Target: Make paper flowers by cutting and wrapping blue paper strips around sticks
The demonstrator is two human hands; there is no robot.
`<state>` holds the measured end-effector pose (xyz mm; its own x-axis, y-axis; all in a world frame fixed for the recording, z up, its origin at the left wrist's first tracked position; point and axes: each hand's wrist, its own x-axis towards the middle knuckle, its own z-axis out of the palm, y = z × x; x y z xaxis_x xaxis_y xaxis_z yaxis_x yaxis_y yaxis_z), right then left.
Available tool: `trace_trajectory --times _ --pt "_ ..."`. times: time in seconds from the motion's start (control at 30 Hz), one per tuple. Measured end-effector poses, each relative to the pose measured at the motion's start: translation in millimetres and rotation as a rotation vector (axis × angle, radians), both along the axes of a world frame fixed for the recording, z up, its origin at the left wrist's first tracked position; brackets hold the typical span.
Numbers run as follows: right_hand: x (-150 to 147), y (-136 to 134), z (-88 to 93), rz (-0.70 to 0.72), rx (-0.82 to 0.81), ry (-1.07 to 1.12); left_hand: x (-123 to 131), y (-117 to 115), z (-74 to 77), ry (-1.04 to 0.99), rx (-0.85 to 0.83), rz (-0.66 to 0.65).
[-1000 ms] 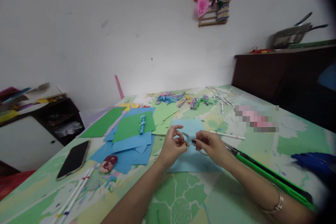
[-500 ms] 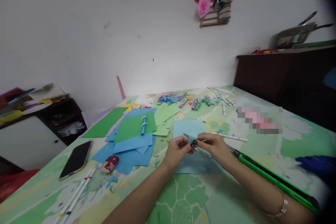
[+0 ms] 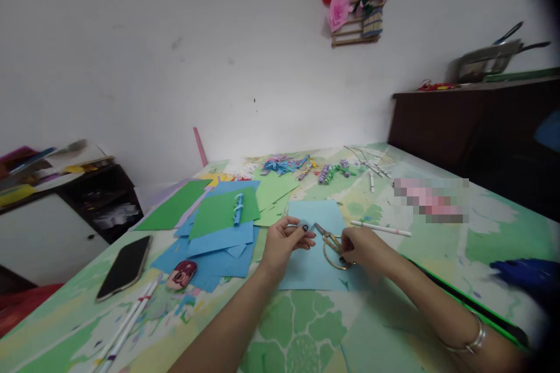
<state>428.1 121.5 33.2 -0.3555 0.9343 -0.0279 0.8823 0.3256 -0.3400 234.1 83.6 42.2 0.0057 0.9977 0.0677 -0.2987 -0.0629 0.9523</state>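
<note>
My left hand (image 3: 282,245) pinches a small light blue paper piece (image 3: 308,224) between thumb and fingers. In my right hand (image 3: 370,249) are small scissors (image 3: 333,243) with ornate gold-coloured handles, gripped by the loops. Their blades point up and left, with the tips close to the pinched paper; whether they touch it I cannot tell. Beneath both hands lies a larger light blue sheet (image 3: 312,278) on the table. A white pen (image 3: 380,228) rests just beyond my right hand.
Blue and green paper sheets (image 3: 223,215) overlap on the left, with a blue paper roll (image 3: 238,210) on top. Nearer are a phone (image 3: 125,268), a dark red and pink case (image 3: 181,274) and white pens (image 3: 126,326). A green-edged tool (image 3: 472,306) lies under my right forearm.
My right hand has drawn away to the right and down from my left, bringing the scissors into fuller view. My left hand has shifted slightly left, keeping the small paper.
</note>
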Motion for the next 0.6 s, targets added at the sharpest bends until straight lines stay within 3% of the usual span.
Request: trace_trajectory --times 0.43,0.6 --pt "-12 -1 -6.5 -0.009 0.033 0.022 -2 6 -5.8 -0.018 -0.017 -0.019" --pt "-10 0 -7.7 -0.061 0.052 0.03 -6 5 1.5 -0.094 0.122 0.15"
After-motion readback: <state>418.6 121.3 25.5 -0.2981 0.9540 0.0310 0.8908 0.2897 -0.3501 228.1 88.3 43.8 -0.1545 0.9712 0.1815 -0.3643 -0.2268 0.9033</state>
